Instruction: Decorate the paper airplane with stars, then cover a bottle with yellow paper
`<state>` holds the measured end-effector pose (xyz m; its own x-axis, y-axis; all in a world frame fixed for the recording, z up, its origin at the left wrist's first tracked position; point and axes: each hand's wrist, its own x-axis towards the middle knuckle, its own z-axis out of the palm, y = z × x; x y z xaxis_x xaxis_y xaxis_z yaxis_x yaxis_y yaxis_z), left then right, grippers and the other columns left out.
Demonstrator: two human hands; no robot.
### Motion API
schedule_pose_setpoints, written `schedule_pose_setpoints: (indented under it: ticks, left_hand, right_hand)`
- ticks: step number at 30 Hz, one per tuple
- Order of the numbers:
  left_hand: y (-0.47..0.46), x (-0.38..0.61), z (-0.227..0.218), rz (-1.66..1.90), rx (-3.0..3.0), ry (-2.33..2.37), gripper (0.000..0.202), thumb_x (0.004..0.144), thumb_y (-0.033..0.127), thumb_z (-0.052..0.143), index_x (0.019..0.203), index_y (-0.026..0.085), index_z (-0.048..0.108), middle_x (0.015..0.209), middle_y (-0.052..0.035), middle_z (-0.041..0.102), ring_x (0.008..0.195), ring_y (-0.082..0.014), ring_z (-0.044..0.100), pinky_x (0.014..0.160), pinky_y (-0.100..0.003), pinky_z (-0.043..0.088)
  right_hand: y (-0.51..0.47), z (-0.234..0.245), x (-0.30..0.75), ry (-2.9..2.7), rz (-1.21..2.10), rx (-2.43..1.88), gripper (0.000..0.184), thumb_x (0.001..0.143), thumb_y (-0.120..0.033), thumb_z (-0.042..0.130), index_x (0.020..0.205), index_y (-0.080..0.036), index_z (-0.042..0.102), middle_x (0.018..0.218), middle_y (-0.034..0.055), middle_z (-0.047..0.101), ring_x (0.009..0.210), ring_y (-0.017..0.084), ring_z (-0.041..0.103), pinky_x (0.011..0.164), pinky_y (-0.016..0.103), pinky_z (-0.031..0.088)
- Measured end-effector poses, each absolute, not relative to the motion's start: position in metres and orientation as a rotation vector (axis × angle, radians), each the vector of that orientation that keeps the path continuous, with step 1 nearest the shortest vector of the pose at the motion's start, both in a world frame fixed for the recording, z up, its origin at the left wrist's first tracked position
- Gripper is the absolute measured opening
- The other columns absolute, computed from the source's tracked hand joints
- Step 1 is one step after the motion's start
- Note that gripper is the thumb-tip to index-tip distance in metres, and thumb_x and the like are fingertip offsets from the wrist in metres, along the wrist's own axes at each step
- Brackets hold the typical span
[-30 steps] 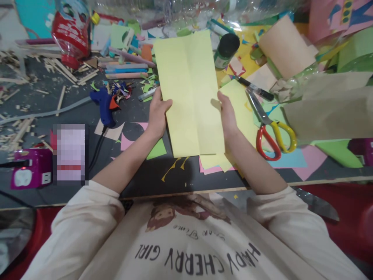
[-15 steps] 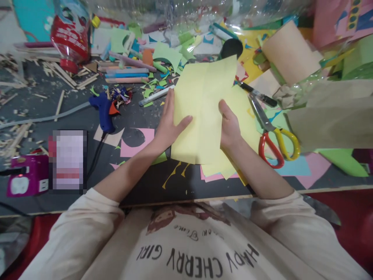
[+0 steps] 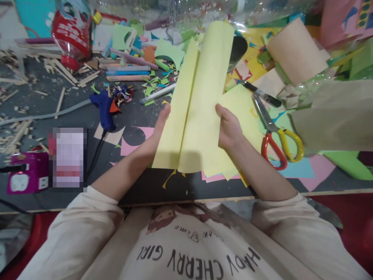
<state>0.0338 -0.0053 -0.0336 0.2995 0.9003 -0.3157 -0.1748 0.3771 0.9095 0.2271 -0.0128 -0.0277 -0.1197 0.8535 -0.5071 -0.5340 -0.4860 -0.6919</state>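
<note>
1. Pale yellow paper sheet [image 3: 208,97], head view: bent lengthwise, between both hands, over dark table [image 3: 154,188].
2. Left hand [image 3: 162,120]: holds sheet's left edge, fingers hidden.
3. Right hand [image 3: 231,127]: holds right edge, thumb in front.
4. Metal scissors with red-and-yellow handles [image 3: 270,123]: right of right hand.

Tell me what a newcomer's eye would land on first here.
Probably the curved yellow paper in the middle, held between the left hand and right hand. Next, perhaps, the scissors to the right of it, with one red and one yellow handle. The red bottle at the far left also stands out.
</note>
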Motion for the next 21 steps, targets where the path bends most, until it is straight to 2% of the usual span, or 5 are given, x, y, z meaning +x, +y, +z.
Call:
schedule_pose_setpoints:
  ticks: [4, 7, 12, 16, 21]
  left_hand:
    - [0.013, 0.033, -0.029, 0.8, 0.583, 0.858, 0.041, 0.083, 0.051, 0.046, 0.104, 0.022, 0.066, 0.104, -0.0072, 0.079, 0.137, -0.0338, 0.057, 0.11, -0.05, 0.053]
    - [0.023, 0.035, -0.026, 0.882, 0.565, 0.93, 0.037, 0.078, 0.037, 0.044, 0.103, 0.02, 0.064, 0.1, -0.0067, 0.078, 0.136, -0.0306, 0.058, 0.107, -0.047, 0.055]
    - [0.027, 0.03, -0.024, 0.83, 0.547, 0.977, 0.039, 0.076, 0.041, 0.045, 0.101, 0.02, 0.067, 0.102, -0.0086, 0.078, 0.14, -0.0318, 0.054, 0.106, -0.049, 0.055]
    - [0.025, 0.023, -0.024, 0.785, 0.592, 1.04, 0.046, 0.074, 0.046, 0.05, 0.105, 0.018, 0.069, 0.108, -0.009, 0.078, 0.14, -0.0342, 0.052, 0.109, -0.05, 0.053]
    - [0.024, 0.019, -0.029, 0.697, 0.659, 1.08, 0.04, 0.067, 0.034, 0.052, 0.099, 0.019, 0.07, 0.105, -0.0078, 0.077, 0.134, -0.0345, 0.058, 0.112, -0.053, 0.049]
  right_hand:
    - [-0.009, -0.027, 0.231, -0.428, 1.706, -1.187, 0.028, 0.088, -0.048, 0.058, 0.097, -0.024, 0.071, 0.095, 0.0025, 0.08, 0.116, 0.027, 0.072, 0.098, 0.051, 0.061]
    - [-0.005, -0.029, 0.235, -0.46, 1.588, -1.244, 0.027, 0.089, -0.046, 0.055, 0.093, -0.025, 0.071, 0.095, 0.001, 0.08, 0.117, 0.026, 0.071, 0.094, 0.049, 0.063]
    - [0.003, -0.036, 0.242, -0.62, 1.314, -1.266, 0.021, 0.08, -0.047, 0.066, 0.09, -0.028, 0.067, 0.106, -0.0013, 0.078, 0.126, 0.026, 0.066, 0.093, 0.046, 0.063]
    - [0.007, -0.041, 0.247, -0.708, 1.076, -1.285, 0.026, 0.076, -0.049, 0.073, 0.085, -0.028, 0.061, 0.107, -0.0008, 0.076, 0.13, 0.025, 0.062, 0.096, 0.045, 0.06]
    - [0.01, -0.042, 0.255, -0.797, 1.045, -1.309, 0.029, 0.074, -0.054, 0.074, 0.082, -0.028, 0.061, 0.105, 0.0016, 0.076, 0.129, 0.029, 0.062, 0.094, 0.048, 0.06]
